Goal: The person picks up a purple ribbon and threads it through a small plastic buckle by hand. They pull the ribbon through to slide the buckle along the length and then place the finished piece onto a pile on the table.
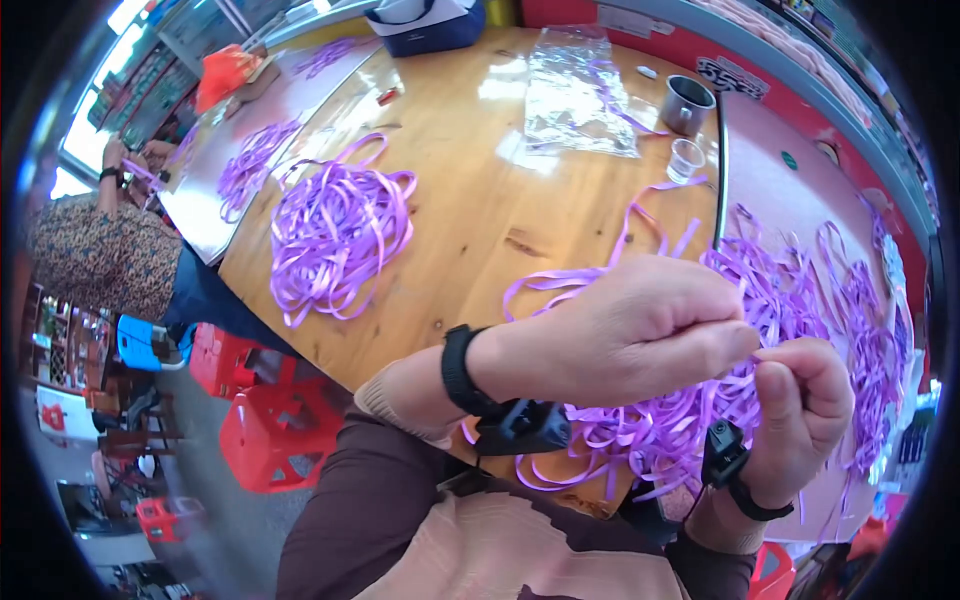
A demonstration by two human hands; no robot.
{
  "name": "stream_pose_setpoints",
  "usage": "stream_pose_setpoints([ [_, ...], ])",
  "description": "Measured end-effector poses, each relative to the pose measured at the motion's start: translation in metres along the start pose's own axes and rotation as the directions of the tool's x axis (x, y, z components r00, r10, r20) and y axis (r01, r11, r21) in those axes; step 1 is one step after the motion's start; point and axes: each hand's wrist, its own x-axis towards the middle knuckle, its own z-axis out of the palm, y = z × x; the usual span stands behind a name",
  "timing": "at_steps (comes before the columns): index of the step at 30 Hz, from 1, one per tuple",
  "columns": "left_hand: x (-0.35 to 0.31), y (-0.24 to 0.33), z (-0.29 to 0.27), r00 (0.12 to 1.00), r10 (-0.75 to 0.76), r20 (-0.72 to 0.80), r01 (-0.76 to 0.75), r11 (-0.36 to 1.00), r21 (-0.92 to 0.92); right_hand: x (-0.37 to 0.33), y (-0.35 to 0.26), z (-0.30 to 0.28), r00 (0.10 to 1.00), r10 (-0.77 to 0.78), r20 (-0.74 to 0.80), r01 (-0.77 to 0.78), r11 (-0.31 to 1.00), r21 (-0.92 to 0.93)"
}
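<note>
My left hand (650,335) is closed, thumb pressed against curled fingers, above a loose heap of purple ribbon (690,430). Its fingertips meet those of my right hand (806,395), which is also closed in a pinch. Whatever sits between the fingers is hidden. Black straps circle both wrists, each with a small dark device; the one by my left wrist (520,428) hangs over the ribbon. A second, rounder bundle of purple ribbon (342,240) lies to the left on the wooden table (450,270).
A clear plastic bag (580,95), a metal mug (687,105) and a clear plastic cup (685,160) stand toward the back. More ribbon covers the pink table (775,165) at right. Red stools (280,435) are at lower left. Another person (105,255) handles ribbon at far left.
</note>
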Motion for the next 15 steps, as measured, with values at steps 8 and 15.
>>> stream_pose_setpoints([
  [8,0.002,-0.041,0.051,0.938,-0.109,0.328,0.22,0.921,-0.322,0.011,0.014,0.003,0.98,0.174,-0.099,-0.064,0.739,0.67],
  [15,0.01,-0.006,0.008,0.902,-0.373,0.215,0.408,0.902,-0.144,0.031,0.023,-0.078,0.973,0.051,-0.225,0.172,0.485,0.858],
])
